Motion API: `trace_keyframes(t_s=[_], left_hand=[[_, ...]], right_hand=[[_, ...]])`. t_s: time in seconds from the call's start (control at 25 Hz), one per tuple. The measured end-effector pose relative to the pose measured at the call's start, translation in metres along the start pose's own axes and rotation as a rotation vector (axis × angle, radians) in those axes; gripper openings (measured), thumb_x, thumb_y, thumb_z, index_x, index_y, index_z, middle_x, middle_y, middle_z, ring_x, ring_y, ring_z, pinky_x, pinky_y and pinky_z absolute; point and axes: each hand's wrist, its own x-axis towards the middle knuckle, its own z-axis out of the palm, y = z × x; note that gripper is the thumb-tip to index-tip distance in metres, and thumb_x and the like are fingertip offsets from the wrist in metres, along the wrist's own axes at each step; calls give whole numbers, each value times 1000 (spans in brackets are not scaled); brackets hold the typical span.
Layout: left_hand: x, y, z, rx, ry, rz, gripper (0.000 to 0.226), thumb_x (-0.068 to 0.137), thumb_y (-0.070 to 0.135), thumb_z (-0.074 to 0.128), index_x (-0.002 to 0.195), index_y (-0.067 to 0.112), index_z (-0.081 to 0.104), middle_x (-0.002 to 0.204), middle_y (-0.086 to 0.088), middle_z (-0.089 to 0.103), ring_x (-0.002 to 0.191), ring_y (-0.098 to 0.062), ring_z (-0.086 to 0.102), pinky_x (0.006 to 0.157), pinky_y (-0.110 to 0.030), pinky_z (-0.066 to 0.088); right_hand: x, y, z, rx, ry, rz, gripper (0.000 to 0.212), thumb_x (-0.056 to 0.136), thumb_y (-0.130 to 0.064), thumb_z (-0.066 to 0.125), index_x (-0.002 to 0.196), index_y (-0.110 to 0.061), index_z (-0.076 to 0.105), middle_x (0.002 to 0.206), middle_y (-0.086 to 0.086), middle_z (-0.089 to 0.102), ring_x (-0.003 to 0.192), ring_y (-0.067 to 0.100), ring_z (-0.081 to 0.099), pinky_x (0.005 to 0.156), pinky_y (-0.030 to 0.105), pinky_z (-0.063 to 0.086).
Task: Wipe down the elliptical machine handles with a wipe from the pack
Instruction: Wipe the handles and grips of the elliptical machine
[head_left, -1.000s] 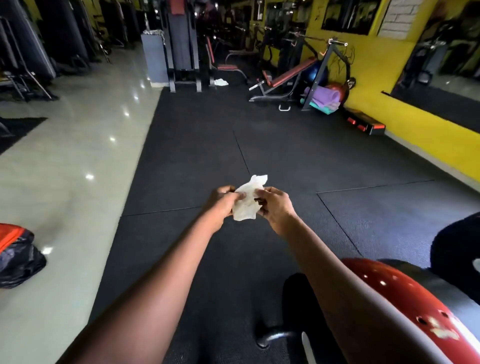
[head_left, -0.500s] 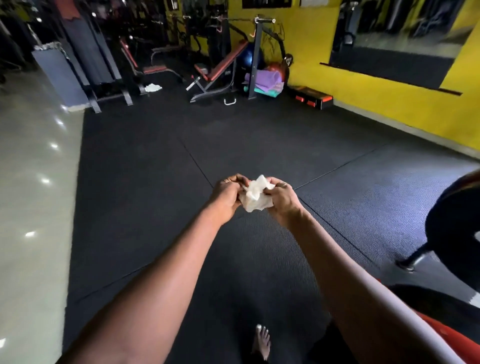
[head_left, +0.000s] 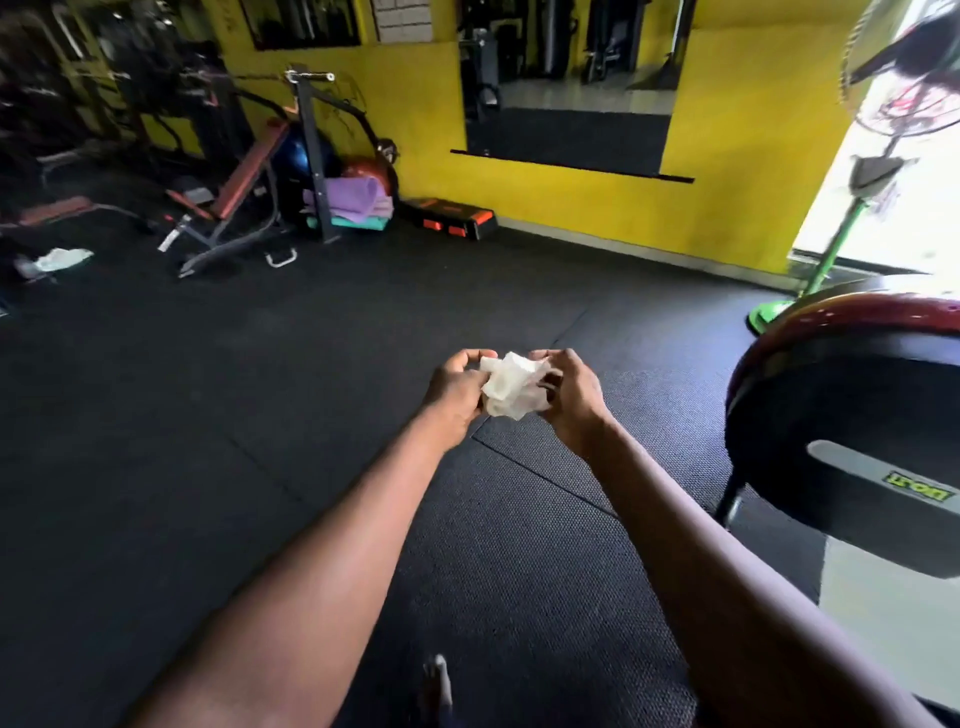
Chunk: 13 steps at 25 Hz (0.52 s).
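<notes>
A crumpled white wipe (head_left: 511, 383) is held out in front of me above the black rubber floor. My left hand (head_left: 457, 387) pinches its left side and my right hand (head_left: 571, 397) grips its right side, fingers curled round it. The elliptical machine's black housing with a red rim (head_left: 852, 410) stands close at the right, about arm's length from my right hand. Its handles and the wipe pack are out of view.
A green-based pedestal fan (head_left: 852, 208) stands beyond the machine by the bright doorway. An incline bench (head_left: 234, 208), rolled mats (head_left: 353, 200) and a step platform (head_left: 449, 218) line the yellow wall. A white cloth (head_left: 62, 257) lies on the floor far left. My bare foot (head_left: 436, 686) shows below.
The view has swung right: the bench slid left and the elliptical housing and fan came into sight. Both hands kept hold of the wipe and bunched it tighter.
</notes>
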Motion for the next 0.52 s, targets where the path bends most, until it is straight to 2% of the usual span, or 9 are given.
trace_keyframes(t_s=[0.08, 0.16, 0.2, 0.28, 0.32, 0.36, 0.44, 0.52], left_hand=[[43, 12, 35, 32, -100, 39, 27, 86, -5, 56, 86, 21, 61, 80, -1, 63, 64, -16, 56, 56, -25, 43], [91, 23, 80, 53, -226, 53, 23, 84, -1, 63, 90, 21, 61, 79, 0, 64, 64, -15, 57, 54, -23, 44], [116, 28, 104, 47, -295, 46, 19, 84, 4, 67, 92, 20, 61, 77, 0, 64, 62, -15, 58, 52, -22, 44], [155, 41, 159, 40, -503, -31, 15, 85, 14, 71, 94, 15, 59, 70, 0, 66, 53, -11, 62, 47, -20, 48], [168, 45, 185, 48, -639, -75, 9, 87, 13, 68, 91, 12, 61, 66, 1, 67, 49, -8, 63, 45, -19, 50], [177, 50, 213, 53, -763, -99, 7, 89, 7, 64, 83, 10, 64, 61, 2, 68, 47, -8, 63, 45, -18, 51], [190, 49, 273, 55, -919, -121, 27, 90, -4, 57, 68, 7, 67, 56, 1, 69, 51, -13, 65, 48, -19, 54], [184, 43, 336, 75, -1026, -106, 25, 88, -7, 56, 72, 11, 64, 56, 1, 69, 56, -15, 63, 51, -20, 55]], right_hand=[[32, -21, -26, -34, 32, 16, 20, 92, -34, 55, 87, -16, 63, 77, 5, 64, 68, 19, 60, 62, 29, 47], [65, -42, -56, -170, 55, -83, 16, 85, -24, 65, 91, -10, 64, 75, 5, 64, 69, 20, 59, 62, 28, 48], [82, -52, -72, -191, 75, -137, 20, 80, -18, 66, 95, -4, 65, 75, 7, 66, 69, 21, 60, 61, 27, 48], [104, -78, -105, -168, 208, -193, 31, 78, -10, 66, 105, 4, 66, 87, 19, 69, 74, 26, 64, 64, 27, 53], [112, -91, -123, -136, 297, -225, 31, 78, -8, 68, 106, 6, 65, 92, 23, 69, 75, 26, 64, 65, 28, 53], [115, -104, -142, -119, 397, -259, 26, 78, -5, 69, 101, 6, 64, 91, 24, 68, 71, 25, 63, 64, 28, 52], [105, -130, -176, -80, 593, -322, 5, 82, 1, 64, 87, 0, 64, 75, 14, 67, 57, 18, 59, 60, 26, 48], [86, -146, -212, -31, 691, -351, 9, 83, 3, 63, 80, -6, 64, 64, 4, 67, 53, 13, 60, 54, 22, 48]])
